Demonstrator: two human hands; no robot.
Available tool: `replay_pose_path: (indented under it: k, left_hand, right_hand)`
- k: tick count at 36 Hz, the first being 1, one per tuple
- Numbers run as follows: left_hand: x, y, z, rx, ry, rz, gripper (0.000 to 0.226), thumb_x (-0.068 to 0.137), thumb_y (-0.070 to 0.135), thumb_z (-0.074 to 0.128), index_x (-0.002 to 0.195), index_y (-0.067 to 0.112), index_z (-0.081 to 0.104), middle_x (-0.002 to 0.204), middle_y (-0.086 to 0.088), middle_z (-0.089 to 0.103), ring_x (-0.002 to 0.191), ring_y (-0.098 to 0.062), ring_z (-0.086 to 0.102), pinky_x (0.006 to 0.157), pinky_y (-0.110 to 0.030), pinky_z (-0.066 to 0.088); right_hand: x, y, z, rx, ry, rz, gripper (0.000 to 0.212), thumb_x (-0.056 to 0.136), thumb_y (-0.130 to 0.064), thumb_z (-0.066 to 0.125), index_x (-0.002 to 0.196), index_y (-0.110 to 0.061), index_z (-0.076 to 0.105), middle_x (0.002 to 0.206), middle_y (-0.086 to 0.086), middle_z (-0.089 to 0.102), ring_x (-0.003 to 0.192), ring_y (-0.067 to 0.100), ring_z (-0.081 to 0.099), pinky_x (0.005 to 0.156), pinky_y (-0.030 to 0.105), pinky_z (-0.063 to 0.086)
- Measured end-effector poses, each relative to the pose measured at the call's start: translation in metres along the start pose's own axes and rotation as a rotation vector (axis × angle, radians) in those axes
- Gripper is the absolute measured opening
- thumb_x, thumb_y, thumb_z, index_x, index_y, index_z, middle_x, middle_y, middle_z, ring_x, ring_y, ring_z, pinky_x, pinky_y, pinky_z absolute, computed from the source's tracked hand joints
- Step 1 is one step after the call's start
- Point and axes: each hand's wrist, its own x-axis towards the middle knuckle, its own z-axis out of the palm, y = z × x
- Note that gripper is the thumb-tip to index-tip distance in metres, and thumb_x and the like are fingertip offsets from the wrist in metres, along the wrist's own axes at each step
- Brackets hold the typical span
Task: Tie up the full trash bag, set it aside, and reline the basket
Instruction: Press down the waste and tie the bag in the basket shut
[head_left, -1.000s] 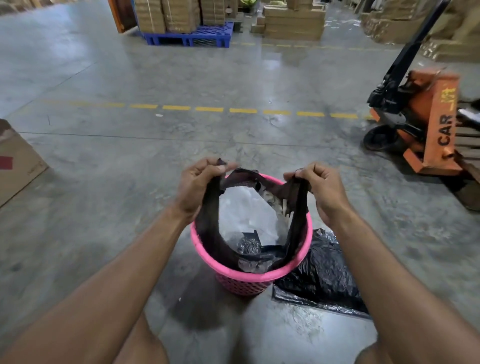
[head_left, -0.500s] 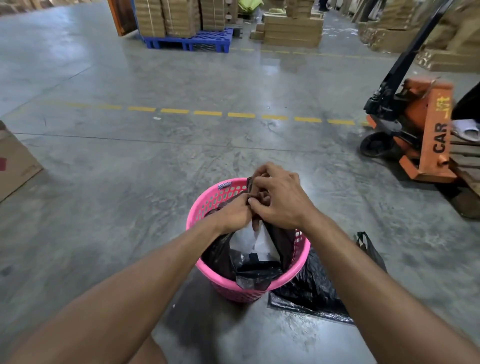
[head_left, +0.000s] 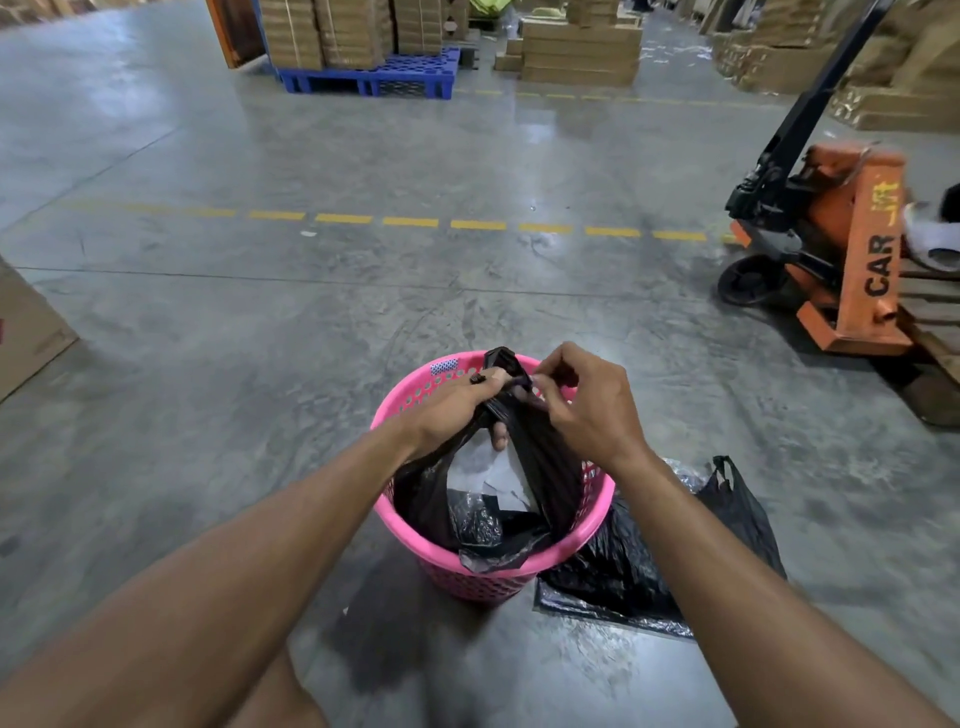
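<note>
A pink perforated basket stands on the concrete floor right in front of me. Inside it sits a black trash bag with white paper and crumpled plastic showing through its gap. My left hand is closed around the bag's gathered handles above the basket. My right hand pinches the same handles from the right, the two hands touching. A handle end sticks up between them. A spare black bag lies flat on the floor against the basket's right side.
An orange pallet jack stands at the right beside a wooden pallet. A cardboard box sits at the left edge. Stacked cartons on a blue pallet are far back. A dashed yellow line crosses the floor.
A second ago my hands held the two bag handles apart over the basket. They came together at the middle, and the handles are now bunched and crossed between my fingers.
</note>
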Motion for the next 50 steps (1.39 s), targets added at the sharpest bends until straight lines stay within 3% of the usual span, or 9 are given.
replay_pose_path:
  k: [8,14,19,26,33,37,43,46,50]
  left_hand:
    - [0.004,0.013,-0.008,0.036,-0.034,-0.004,0.038,0.109,0.032,0.033,0.106,0.014,0.065,0.098,0.003,0.072,0.059,-0.008,0.051,0.046,-0.017,0.039]
    - [0.006,0.017,-0.010,0.163,-0.034,-0.043,0.040,0.108,0.037,0.033,0.102,0.011,0.062,0.059,0.004,0.056,0.052,-0.009,0.047,0.047,-0.017,0.041]
    - [0.006,0.013,-0.012,0.072,-0.077,-0.049,0.042,0.109,0.033,0.030,0.115,0.004,0.061,0.070,-0.004,0.067,0.062,-0.017,0.055,0.055,-0.021,0.048]
    - [0.011,0.003,-0.018,-0.065,0.025,-0.178,0.042,0.107,0.040,0.033,0.106,0.012,0.064,0.094,-0.016,0.073,0.064,-0.017,0.054,0.069,-0.030,0.043]
    - [0.010,0.019,0.008,-0.057,0.049,-0.236,0.046,0.109,0.037,0.027,0.101,0.010,0.062,0.075,-0.008,0.071,0.059,-0.012,0.051,0.059,-0.021,0.047]
    - [0.001,0.018,0.015,0.299,0.109,-0.099,0.047,0.109,0.036,0.029,0.090,0.009,0.062,0.073,-0.014,0.066,0.056,-0.017,0.056,0.064,-0.030,0.048]
    - [-0.015,0.019,0.016,1.314,0.064,0.427,0.024,0.106,0.031,0.036,0.083,0.024,0.038,0.084,-0.006,0.066,0.078,-0.030,0.058,0.076,-0.043,0.044]
    - [-0.020,0.011,0.008,1.505,0.149,0.682,0.021,0.105,0.030,0.038,0.085,0.026,0.040,0.085,0.001,0.058,0.079,-0.025,0.055,0.082,-0.038,0.040]
    - [-0.023,-0.010,-0.005,1.604,0.120,0.770,0.030,0.107,0.034,0.034,0.100,0.018,0.059,0.116,0.000,0.061,0.102,-0.021,0.058,0.110,-0.040,0.035]
  right_hand:
    - [0.003,0.000,-0.004,0.009,-0.173,-0.044,0.022,0.080,-0.012,0.070,0.098,-0.025,0.068,0.086,-0.019,0.066,0.074,0.003,0.063,0.066,0.021,0.053]
    - [0.004,0.000,0.009,0.057,-0.086,0.048,0.011,0.075,-0.012,0.072,0.080,-0.020,0.075,0.073,-0.011,0.074,0.068,0.006,0.068,0.072,0.029,0.057]
    - [0.002,0.003,0.007,0.020,-0.114,0.075,0.003,0.076,-0.021,0.070,0.077,-0.019,0.067,0.070,-0.010,0.067,0.065,0.007,0.060,0.066,0.027,0.049]
    - [-0.021,-0.006,0.003,0.096,-0.091,0.153,0.008,0.070,-0.020,0.071,0.070,-0.021,0.063,0.064,-0.007,0.066,0.060,0.008,0.058,0.064,0.029,0.051]
    - [-0.076,-0.002,0.047,0.155,-0.005,0.253,0.010,0.068,-0.023,0.068,0.071,-0.019,0.059,0.071,-0.006,0.069,0.076,0.009,0.068,0.069,0.039,0.055]
    - [-0.081,0.003,0.052,0.088,0.034,0.212,0.010,0.073,-0.019,0.070,0.072,-0.019,0.060,0.076,-0.006,0.060,0.069,0.010,0.056,0.065,0.038,0.049]
    - [-0.041,0.001,0.034,0.239,0.044,0.078,0.016,0.081,-0.008,0.057,0.095,-0.017,0.056,0.096,-0.002,0.068,0.082,0.019,0.062,0.075,0.039,0.051]
    - [-0.026,0.003,0.025,0.276,-0.109,0.159,0.027,0.084,-0.004,0.051,0.103,-0.021,0.060,0.100,-0.007,0.072,0.083,0.008,0.063,0.080,0.034,0.052]
    - [-0.012,0.009,0.018,0.353,-0.214,0.239,0.035,0.087,-0.005,0.048,0.112,-0.024,0.063,0.108,-0.007,0.074,0.096,0.008,0.070,0.093,0.041,0.056]
